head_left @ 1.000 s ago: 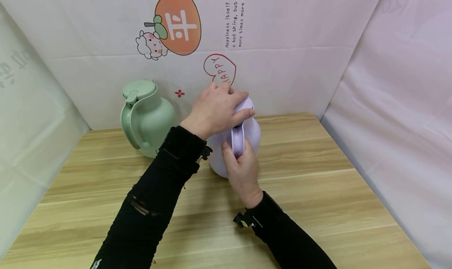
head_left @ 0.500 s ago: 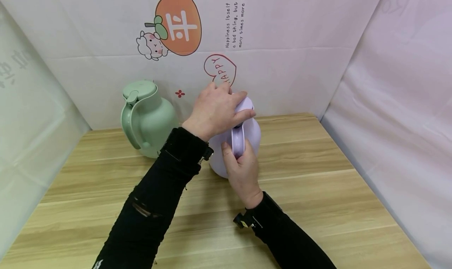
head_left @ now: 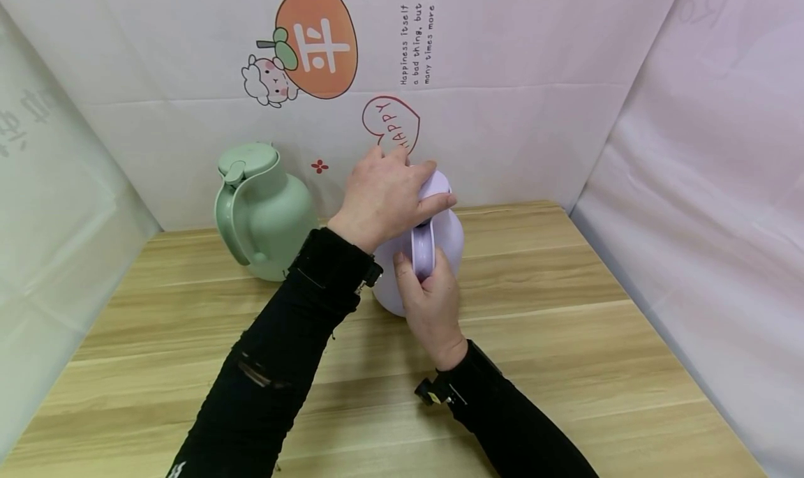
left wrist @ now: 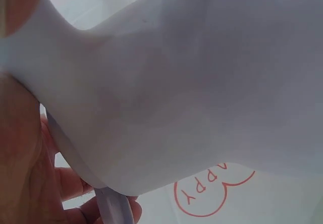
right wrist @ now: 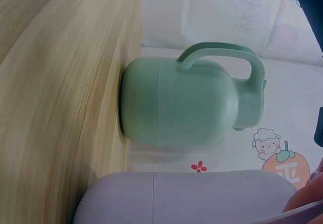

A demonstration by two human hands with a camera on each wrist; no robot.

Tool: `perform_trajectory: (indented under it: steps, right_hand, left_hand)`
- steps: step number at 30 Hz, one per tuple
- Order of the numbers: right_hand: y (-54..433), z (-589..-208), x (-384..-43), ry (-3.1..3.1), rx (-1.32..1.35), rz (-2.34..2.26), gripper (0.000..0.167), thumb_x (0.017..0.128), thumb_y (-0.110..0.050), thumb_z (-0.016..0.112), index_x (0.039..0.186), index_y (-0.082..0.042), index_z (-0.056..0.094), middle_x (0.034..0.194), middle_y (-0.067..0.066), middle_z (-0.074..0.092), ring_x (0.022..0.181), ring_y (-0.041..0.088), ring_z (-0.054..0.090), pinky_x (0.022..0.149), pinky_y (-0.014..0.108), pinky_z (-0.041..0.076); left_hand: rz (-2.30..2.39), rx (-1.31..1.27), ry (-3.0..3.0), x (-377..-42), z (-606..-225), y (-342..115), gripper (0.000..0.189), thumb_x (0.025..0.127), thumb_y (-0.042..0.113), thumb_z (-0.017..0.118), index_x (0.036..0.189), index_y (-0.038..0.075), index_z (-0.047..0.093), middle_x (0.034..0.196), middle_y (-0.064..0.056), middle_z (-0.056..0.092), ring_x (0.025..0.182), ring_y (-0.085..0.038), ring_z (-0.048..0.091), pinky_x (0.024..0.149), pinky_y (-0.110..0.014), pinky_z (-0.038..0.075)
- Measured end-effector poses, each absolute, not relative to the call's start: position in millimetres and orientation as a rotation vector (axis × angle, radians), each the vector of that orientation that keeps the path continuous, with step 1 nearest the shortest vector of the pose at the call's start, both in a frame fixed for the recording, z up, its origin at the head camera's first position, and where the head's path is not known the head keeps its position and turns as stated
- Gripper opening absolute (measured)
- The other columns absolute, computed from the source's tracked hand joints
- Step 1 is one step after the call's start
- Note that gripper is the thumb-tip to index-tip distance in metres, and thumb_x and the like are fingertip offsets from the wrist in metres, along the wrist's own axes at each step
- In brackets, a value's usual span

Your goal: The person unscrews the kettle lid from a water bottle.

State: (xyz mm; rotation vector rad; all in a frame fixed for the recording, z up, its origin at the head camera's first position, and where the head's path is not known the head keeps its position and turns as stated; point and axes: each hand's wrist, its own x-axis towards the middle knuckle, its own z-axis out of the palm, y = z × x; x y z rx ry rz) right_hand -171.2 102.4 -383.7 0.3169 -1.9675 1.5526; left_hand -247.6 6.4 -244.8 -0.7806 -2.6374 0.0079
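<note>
A lilac thermos jug [head_left: 449, 237] stands upright on the table, its handle [head_left: 423, 248] facing me. My left hand [head_left: 383, 199] reaches over its top and grips the round lid [head_left: 436, 183], thumb on the near side and the other fingers partly hidden beyond. Lower down, my right hand [head_left: 433, 303] holds the handle, thumb on its left side. The left wrist view is mostly filled by the jug's pale body [left wrist: 202, 82], with fingers [left wrist: 75, 181] curling round its top. In the right wrist view the jug's side [right wrist: 202, 196] runs along the bottom.
A green thermos jug [head_left: 276, 213] stands upright to the left, near the back edge of the wooden table [head_left: 534, 366]. White printed cloth [head_left: 515, 115] hangs close behind both jugs and on either side.
My left wrist and forearm have shifted slightly to the right, with the fingers still around the lid. The right hand and both jugs keep their places.
</note>
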Motion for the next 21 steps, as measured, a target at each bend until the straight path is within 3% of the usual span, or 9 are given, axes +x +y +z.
perform_trajectory:
  steps: [21]
  right_hand:
    - [102.9, -384.3, -170.4, -1.975, 0.296, 1.547, 0.025, 0.102, -0.026, 0.066, 0.111, -0.003, 0.063, 0.087, 0.009, 0.063, 0.076, 0.017, 0.058, 0.063, 0.030, 0.046]
  left_hand:
    - [0.020, -0.710, -2.650, -243.1, -242.3, 8.8, 0.069, 0.095, 0.077, 0.051, 0.124, 0.017, 0.071, 0.103, -0.014, 0.067, 0.097, -0.031, 0.059, 0.085, -0.042, 0.047]
